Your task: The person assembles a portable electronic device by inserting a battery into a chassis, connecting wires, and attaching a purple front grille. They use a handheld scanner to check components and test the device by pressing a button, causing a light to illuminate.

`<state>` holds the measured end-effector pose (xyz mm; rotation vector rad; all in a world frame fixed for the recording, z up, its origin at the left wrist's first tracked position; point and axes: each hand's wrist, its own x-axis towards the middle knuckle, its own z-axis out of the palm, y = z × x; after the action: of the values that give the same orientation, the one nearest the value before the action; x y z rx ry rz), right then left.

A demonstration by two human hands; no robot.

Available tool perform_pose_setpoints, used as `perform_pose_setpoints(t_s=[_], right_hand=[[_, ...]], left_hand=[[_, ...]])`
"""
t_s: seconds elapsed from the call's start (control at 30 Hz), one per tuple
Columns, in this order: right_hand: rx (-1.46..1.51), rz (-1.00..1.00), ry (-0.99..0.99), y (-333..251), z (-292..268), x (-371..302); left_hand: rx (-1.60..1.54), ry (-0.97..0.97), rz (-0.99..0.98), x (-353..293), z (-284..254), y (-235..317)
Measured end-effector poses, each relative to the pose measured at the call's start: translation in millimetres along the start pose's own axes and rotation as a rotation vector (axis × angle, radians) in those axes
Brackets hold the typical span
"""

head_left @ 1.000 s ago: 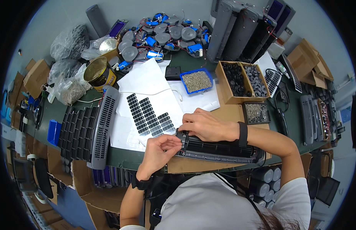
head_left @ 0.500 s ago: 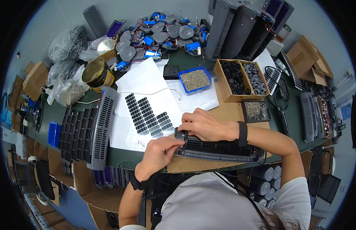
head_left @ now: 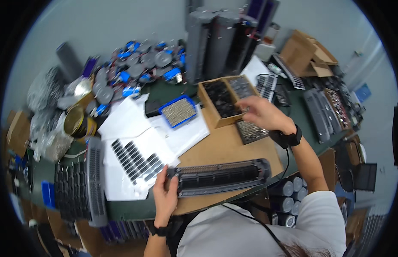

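Note:
A long dark grey plastic housing (head_left: pixel 220 176) lies on the cardboard sheet near the table's front edge, its hollow inner side facing up. My left hand (head_left: pixel 166 195) is closed round the housing's left end, thumb and fingers on either side. My right hand (head_left: pixel 267 113) hovers at the near right corner of a divided wooden box (head_left: pixel 214 113), its slightly blurred fingers loosely bent and apart. I see nothing held in it. Black round parts (head_left: pixel 222 98) fill the box's left half and grey parts (head_left: pixel 241 87) its right half. Below my right hand is a dark tray (head_left: pixel 249 133) of small metal pieces.
A blue tray (head_left: pixel 179 112) of small pieces stands on white paper. Rows of black parts (head_left: pixel 137 160) lie left of the housing. Wired speaker-like units (head_left: pixel 134 70) crowd the back, beside upright grey housings (head_left: pixel 224 43). A black cable (head_left: pixel 287 165) hangs near my right forearm.
My right hand has left the housing's left end and moved right and away to the wooden box. My left hand now grips that end. The whole view has shifted and turned.

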<state>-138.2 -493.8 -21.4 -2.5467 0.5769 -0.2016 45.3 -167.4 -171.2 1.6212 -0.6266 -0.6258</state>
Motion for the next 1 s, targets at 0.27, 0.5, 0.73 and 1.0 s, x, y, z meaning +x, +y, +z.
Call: perform_pose_setpoints(t_s=[0.27,0.5,0.73,1.0], right_hand=[[-0.440,0.807,0.033,177,15,-160],[-0.178,0.540,0.542,131,12,-159],[0.902,-0.147,0.802,-55,-21,-99],[1.440,-0.356,0.451,-146,87,-24]], left_hand=[[0.055,-0.038,0.080,-6,15,10],[0.163,-0.019,0.218,-21,28,12],[0.215,-0.014,0.228,-26,26,1],[0.282,0.028,0.311,-25,29,0]])
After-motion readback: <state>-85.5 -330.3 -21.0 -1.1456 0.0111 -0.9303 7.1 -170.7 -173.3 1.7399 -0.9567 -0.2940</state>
